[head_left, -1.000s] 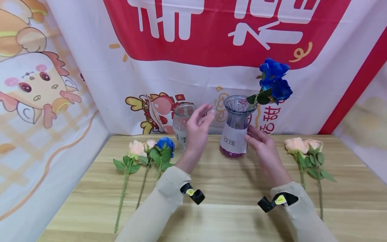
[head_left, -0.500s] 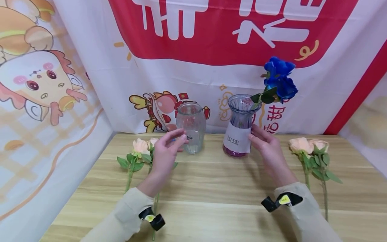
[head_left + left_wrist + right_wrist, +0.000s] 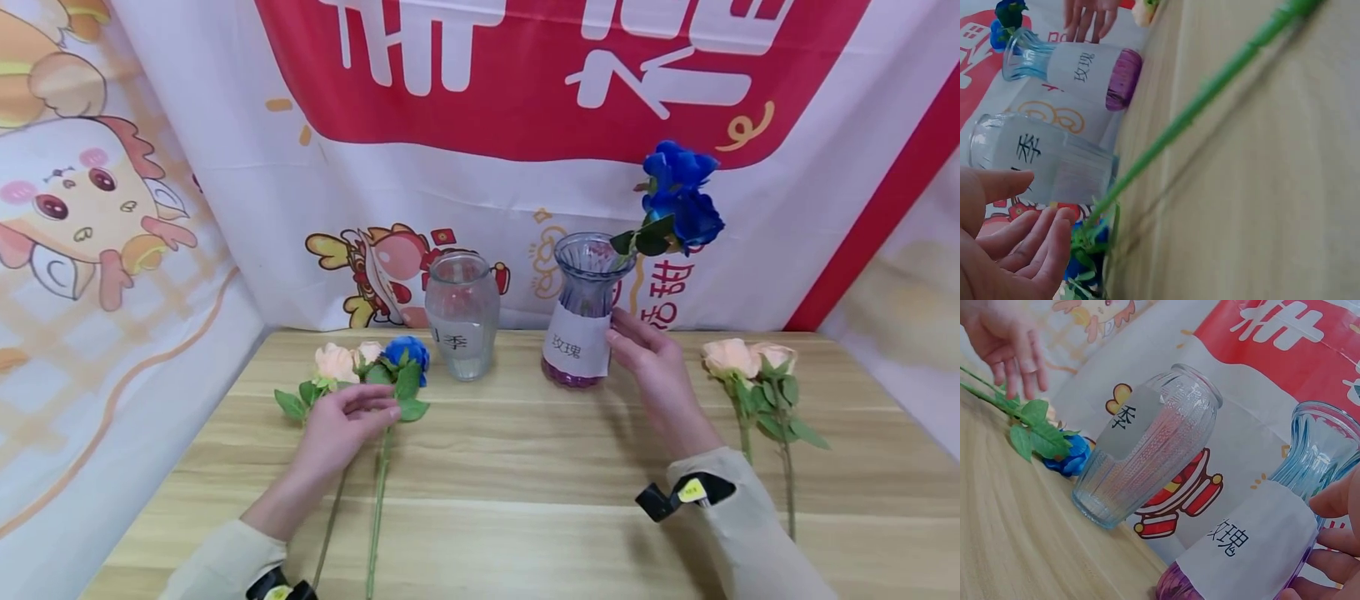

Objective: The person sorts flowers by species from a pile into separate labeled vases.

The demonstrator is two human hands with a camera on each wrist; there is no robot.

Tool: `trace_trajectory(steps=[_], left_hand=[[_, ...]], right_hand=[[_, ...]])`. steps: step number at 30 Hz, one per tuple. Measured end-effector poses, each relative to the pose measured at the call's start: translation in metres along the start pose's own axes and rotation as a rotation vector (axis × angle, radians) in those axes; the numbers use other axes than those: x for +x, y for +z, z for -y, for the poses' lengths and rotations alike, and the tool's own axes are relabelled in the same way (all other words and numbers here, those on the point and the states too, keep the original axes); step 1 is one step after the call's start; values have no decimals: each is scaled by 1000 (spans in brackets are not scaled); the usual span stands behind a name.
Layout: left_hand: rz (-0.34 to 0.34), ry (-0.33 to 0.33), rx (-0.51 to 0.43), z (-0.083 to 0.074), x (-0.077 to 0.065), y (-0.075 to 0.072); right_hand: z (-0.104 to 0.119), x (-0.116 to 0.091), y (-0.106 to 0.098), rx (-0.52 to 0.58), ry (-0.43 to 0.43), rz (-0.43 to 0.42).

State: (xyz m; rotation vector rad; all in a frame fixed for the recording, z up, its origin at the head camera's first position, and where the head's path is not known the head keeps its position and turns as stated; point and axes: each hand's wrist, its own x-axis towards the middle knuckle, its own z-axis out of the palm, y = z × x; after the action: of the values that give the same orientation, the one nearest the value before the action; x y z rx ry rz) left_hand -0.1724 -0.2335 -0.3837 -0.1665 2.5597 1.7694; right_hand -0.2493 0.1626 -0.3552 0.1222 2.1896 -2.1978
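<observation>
My left hand [image 3: 348,425] hovers beside the green stem of a blue rose [image 3: 408,354], just below its leaves. In the left wrist view its thumb and fingers are spread apart with nothing between them. My right hand [image 3: 656,375] rests its fingertips against the side of a flared glass vase [image 3: 581,300], with relaxed, fairly straight fingers. This vase has a purple base and a white paper label, and blue roses [image 3: 682,196] lean out of it to the right. A clear ribbed glass vase [image 3: 1154,444], also labelled, stands upright between my hands.
Two peach roses [image 3: 337,362] lie at the left, partly behind my left hand. Two more peach roses [image 3: 731,358] lie at the right of the wooden table [image 3: 525,483]. A printed cloth [image 3: 517,192] hangs close behind the vases.
My left hand has moved from the clear vase left and down to the blue rose's stem. My right hand stays at the flared vase.
</observation>
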Motion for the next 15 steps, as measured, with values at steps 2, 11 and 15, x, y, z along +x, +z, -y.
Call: trace_trajectory(steps=[2, 11, 15], left_hand=[[9, 2, 46, 6, -1, -2], [-47, 19, 276, 17, -3, -1], [-47, -18, 301, 17, -3, 0]], right_hand=[[0, 1, 1, 3, 0, -2], [-2, 2, 1, -2, 7, -4], [-1, 2, 0, -8, 14, -1]])
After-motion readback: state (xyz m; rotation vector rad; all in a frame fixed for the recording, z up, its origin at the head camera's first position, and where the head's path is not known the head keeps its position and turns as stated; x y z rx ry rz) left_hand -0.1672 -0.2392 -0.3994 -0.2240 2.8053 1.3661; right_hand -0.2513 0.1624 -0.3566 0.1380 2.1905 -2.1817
